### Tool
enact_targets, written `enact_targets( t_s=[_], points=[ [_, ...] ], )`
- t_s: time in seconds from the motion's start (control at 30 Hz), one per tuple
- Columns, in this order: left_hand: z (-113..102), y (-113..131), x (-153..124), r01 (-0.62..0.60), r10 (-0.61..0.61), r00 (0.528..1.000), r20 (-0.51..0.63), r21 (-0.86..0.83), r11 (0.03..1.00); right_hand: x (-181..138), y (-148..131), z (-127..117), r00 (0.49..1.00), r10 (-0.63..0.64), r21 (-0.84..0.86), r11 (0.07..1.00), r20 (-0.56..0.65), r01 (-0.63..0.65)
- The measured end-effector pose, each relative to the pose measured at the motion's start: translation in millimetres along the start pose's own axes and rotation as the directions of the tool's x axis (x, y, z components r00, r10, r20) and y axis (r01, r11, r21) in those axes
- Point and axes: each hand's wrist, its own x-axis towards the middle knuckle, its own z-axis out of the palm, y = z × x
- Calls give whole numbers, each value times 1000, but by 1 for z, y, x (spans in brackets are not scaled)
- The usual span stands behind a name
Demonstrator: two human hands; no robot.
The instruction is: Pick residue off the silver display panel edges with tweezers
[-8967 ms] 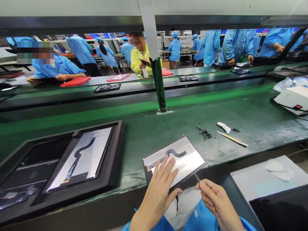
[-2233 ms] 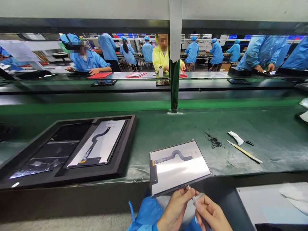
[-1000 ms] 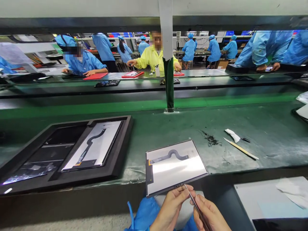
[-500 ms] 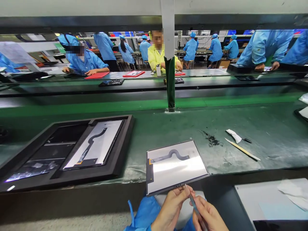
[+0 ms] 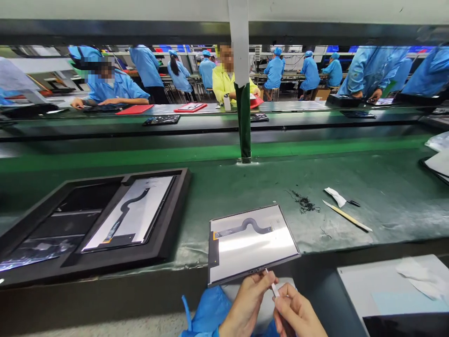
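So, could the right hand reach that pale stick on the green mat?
Probably yes: bare green mat lies between the right hand and the pale stick, though it pinches a thin tool.

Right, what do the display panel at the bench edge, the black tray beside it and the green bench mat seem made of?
Display panel: probably metal-backed sheet, satin silver; soft glare. Black tray: likely foam, matte; thick, dull rim without reflections. Green bench mat: seemingly rubbery sheet, faint sheen; wrinkles along its front edge.

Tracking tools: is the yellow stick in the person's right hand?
No, the yellow stick lies on the green mat; the right hand pinches a thin tool at the edge of the panel.
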Motion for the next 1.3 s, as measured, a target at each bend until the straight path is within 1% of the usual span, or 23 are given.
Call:
enact_targets(
  t_s=[0.1,0.23,0.33,0.43,0.5,0.63,0.7,0.77,0.83,0.9,0.97,1.03,1.1,1.13,1.2,1.3],
  points=[
    [1,3,-2,19,-19,1000,20,7,1000,0,-1,1,1000,10,8,1000,-5,-10],
    [0,8,-6,28,-29,998,62,24,999,1,-2,6,1000,14,93,996,-2,-14],
    [0,7,-5,11,-12,999,38,46,999,0,-3,8,1000,17,67,998,-13,-16],
    [0,1,0,1,-1,1000,1,45,999,-1,-2,5,999,-30,20,999,-25,31],
    [0,-1,1,0,0,1000,5,41,999,0,-2,3,999,-41,19,999,-29,42],
    [-2,2,-1,21,-22,998,66,16,1000,3,-3,4,1000,19,106,994,20,-21],
    [-1,4,-3,31,-31,997,71,5,1000,4,-1,6,999,38,133,990,28,-41],
    [1,4,-3,25,-25,998,53,-3,1000,5,2,7,1000,16,124,992,20,-18],
    [4,3,-1,14,-14,999,31,-9,1000,4,4,5,1000,-21,100,995,-9,21],
    [7,3,0,9,-9,1000,27,-11,1000,2,3,3,999,-27,84,996,-40,30],
    [7,4,-1,15,-14,999,47,-11,1000,2,0,2,1000,-6,95,995,-25,8],
    [6,6,-4,24,-23,997,71,-13,1000,4,-1,2,999,18,130,991,32,-22],
    [5,8,-6,30,-28,996,79,-16,999,7,2,4,997,28,163,986,67,-39],
    [5,8,-6,29,-28,997,76,-16,999,8,5,4,997,27,167,985,67,-37],
    [6,6,-4,20,-19,998,59,-17,1000,8,11,3,1000,10,148,989,26,-14],
    [8,2,1,7,-6,1000,28,-15,1000,6,19,-1,998,-29,75,997,-51,32]
  ],
)
